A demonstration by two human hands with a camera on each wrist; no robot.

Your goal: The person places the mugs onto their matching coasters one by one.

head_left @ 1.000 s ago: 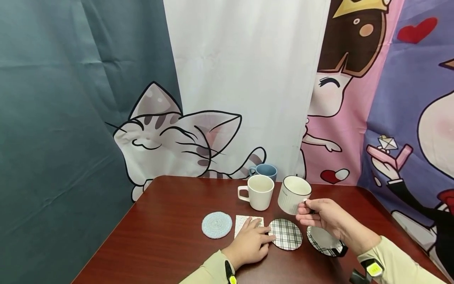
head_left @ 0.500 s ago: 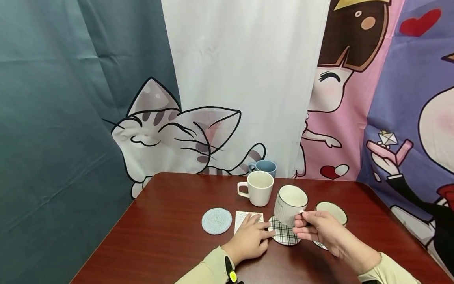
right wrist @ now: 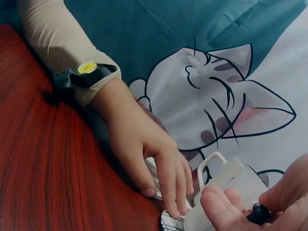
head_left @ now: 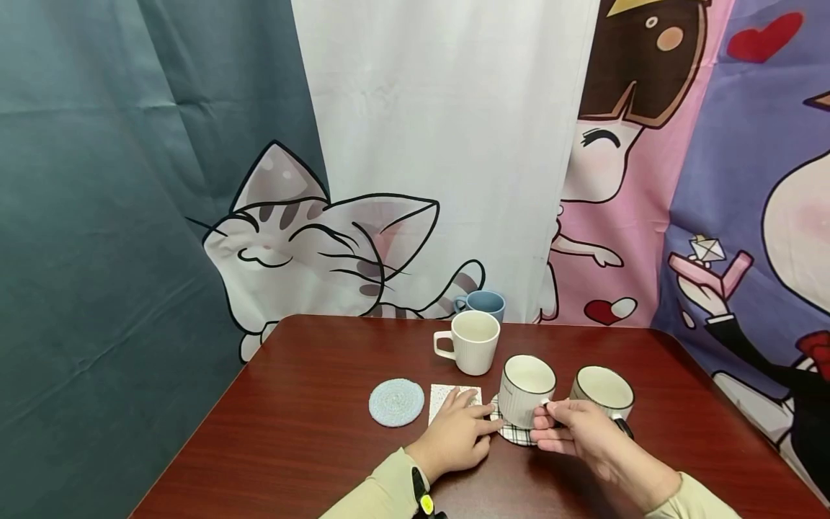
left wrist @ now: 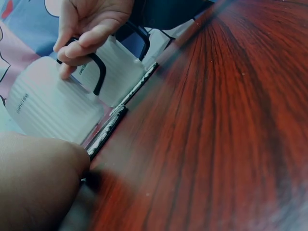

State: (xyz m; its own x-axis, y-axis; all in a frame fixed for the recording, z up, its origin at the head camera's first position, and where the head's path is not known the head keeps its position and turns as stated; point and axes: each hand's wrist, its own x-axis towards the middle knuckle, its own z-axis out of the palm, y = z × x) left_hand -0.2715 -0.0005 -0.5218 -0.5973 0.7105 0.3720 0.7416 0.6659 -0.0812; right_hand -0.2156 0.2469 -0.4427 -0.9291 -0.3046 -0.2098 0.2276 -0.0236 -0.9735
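My right hand (head_left: 583, 436) pinches the black handle (left wrist: 100, 72) of a white ribbed mug (head_left: 527, 393) with a dark rim. The mug is upright over a round plaid coaster (head_left: 516, 435), its base right at the coaster's top in the left wrist view. My left hand (head_left: 456, 438) lies with fingers spread across a speckled square coaster (head_left: 441, 395), its fingertips reaching the plaid coaster's left edge. Just right of the held mug stands a matching dark-rimmed mug (head_left: 603, 389), partly behind my right hand; a coaster edge (left wrist: 140, 84) shows beneath it in the left wrist view.
A plain white mug (head_left: 475, 347) stands behind the square coaster, with a blue mug (head_left: 488, 304) at the table's far edge. A light blue round coaster (head_left: 396, 402) lies to the left on the red-brown table (head_left: 292, 432). Printed curtains (head_left: 454, 130) hang behind.
My right hand has brought the mug down and towards me, from behind the plaid coaster to over it. The left hand has stayed in place.
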